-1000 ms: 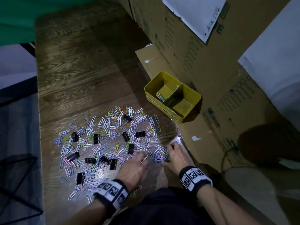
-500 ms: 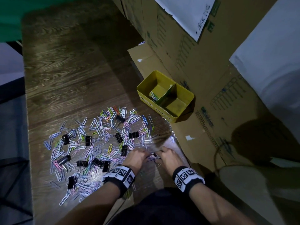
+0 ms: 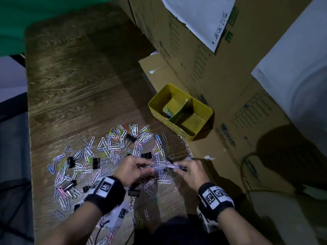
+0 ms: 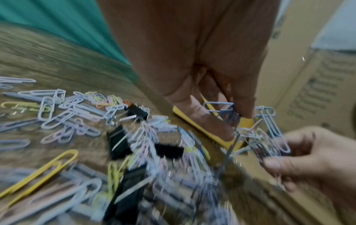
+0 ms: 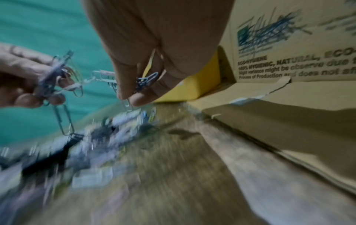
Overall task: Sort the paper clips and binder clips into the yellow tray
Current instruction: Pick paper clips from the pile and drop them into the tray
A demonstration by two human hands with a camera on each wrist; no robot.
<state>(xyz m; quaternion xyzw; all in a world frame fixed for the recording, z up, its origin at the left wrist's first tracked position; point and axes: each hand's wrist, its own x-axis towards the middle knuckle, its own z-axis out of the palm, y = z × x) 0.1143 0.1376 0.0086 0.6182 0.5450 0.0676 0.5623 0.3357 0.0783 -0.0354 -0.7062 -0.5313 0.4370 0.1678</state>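
Several coloured paper clips (image 3: pixel 106 152) and black binder clips (image 3: pixel 96 163) lie scattered on the wooden table (image 3: pixel 74 89). The yellow tray (image 3: pixel 155 106) stands at the right beside the boxes, with a few paper clips (image 3: pixel 167 111) in its left compartment. Above the pile's near edge, my left hand (image 3: pixel 146 167) and right hand (image 3: pixel 178 167) each pinch one end of a tangled bunch of paper clips (image 3: pixel 162 167). In the right wrist view a chain of clips (image 5: pixel 63 118) hangs from the left hand's bunch (image 5: pixel 52 76) down to a binder clip (image 5: pixel 75 137). The right fingers (image 5: pixel 138 97) pinch blue clips (image 5: pixel 147 82).
Cardboard boxes (image 3: pixel 203 71) rise along the table's right side, and a flattened carton (image 3: pixel 221 152) lies under the tray's far side. A white sheet (image 3: pixel 200 16) hangs on the boxes. A green cloth (image 3: pixel 35 16) lies beyond the far edge. Bare wood stretches across the table's far half.
Both hands were on the table at the pile's near edge. They have come together and lifted a tangle of paper clips off the surface.
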